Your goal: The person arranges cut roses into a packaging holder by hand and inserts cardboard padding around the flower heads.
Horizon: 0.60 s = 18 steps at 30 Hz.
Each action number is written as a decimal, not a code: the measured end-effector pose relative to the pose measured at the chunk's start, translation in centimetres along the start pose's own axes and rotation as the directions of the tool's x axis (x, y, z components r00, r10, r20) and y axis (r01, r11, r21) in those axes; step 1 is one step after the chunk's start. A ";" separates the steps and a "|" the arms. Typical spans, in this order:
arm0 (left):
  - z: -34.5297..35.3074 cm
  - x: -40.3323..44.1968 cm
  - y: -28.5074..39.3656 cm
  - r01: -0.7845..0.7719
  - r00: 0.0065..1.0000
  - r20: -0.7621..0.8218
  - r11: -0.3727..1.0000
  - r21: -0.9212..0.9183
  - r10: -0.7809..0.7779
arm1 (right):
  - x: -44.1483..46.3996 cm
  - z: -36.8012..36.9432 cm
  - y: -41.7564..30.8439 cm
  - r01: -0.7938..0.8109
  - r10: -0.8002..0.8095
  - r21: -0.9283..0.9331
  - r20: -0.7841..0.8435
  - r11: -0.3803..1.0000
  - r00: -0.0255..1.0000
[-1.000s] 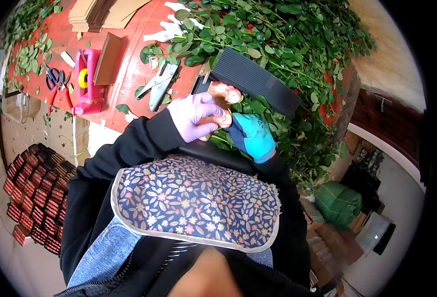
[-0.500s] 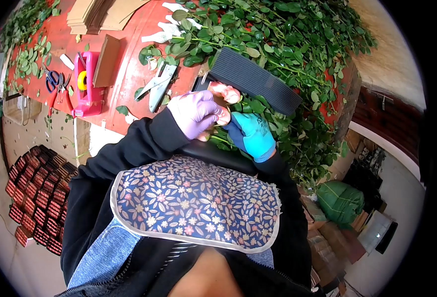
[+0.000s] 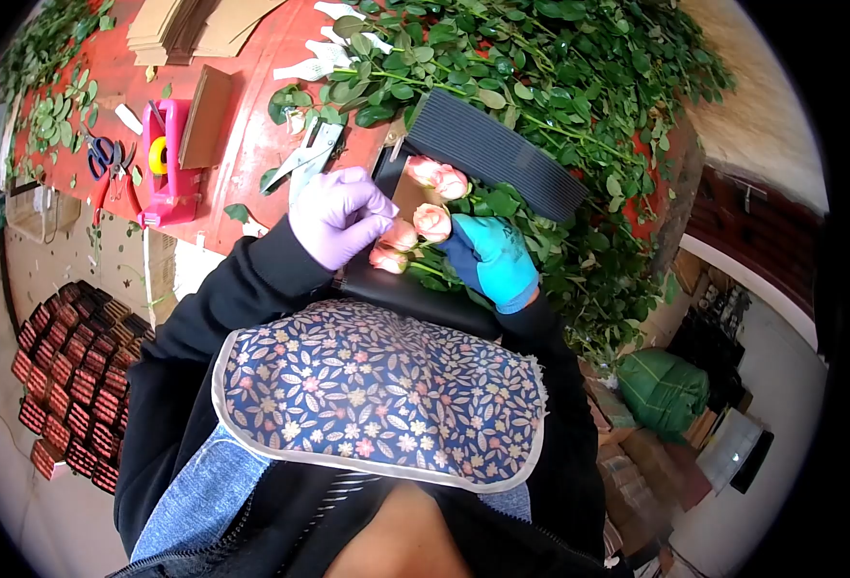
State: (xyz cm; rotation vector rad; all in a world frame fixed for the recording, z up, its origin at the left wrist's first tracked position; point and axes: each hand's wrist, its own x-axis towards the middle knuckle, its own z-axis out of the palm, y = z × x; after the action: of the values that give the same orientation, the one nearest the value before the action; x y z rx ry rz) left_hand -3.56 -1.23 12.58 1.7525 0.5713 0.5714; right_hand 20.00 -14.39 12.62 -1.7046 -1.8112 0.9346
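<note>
My left hand (image 3: 343, 217), in a lilac glove, is left of several pink roses, its fingers pinched on a small pale piece, perhaps a petal. My right hand (image 3: 492, 260), in a blue glove, is closed just right of a pink rose (image 3: 431, 223), around what looks like its stem. Other pink roses (image 3: 423, 171) lie above it on brown card, and more (image 3: 388, 257) sit below left. A ribbed dark flap (image 3: 497, 154) slants behind the roses. The grip on the stem is mostly hidden by the glove.
Leafy stems (image 3: 579, 87) cover the right of the red table (image 3: 242, 106). A stapler-like metal tool (image 3: 311, 154), pink tape dispenser (image 3: 170, 183), scissors (image 3: 100, 154), red-handled pliers (image 3: 117, 183) and cardboard sheets (image 3: 170, 29) lie to the left. White-netted buds (image 3: 314, 69) are at the back.
My left hand has moved left, away from the rose beside my right hand, and more of the blooms show. My right hand has stayed nearly still.
</note>
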 end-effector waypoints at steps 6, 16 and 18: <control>-2.9 -2.8 -1.2 0.034 0.999 0.000 0.914 0.405 -0.037 | -0.3 0.6 1.1 0.009 -0.006 0.052 -0.060 0.999 0.998; -1.8 -2.0 -0.1 -0.047 0.978 0.204 0.897 0.439 -0.048 | -0.8 -0.7 0.8 -0.166 0.148 0.302 0.081 0.939 0.986; -1.5 -1.5 0.5 -0.117 0.966 0.257 0.907 0.406 0.010 | -1.4 -0.5 1.8 -0.185 0.173 0.284 0.068 0.941 0.983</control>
State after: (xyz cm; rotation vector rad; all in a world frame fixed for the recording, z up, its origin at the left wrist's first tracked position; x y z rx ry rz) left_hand -5.59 -1.19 13.25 2.2187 0.4818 0.2729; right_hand 21.71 -15.75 11.77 -1.6905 -1.4742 1.2524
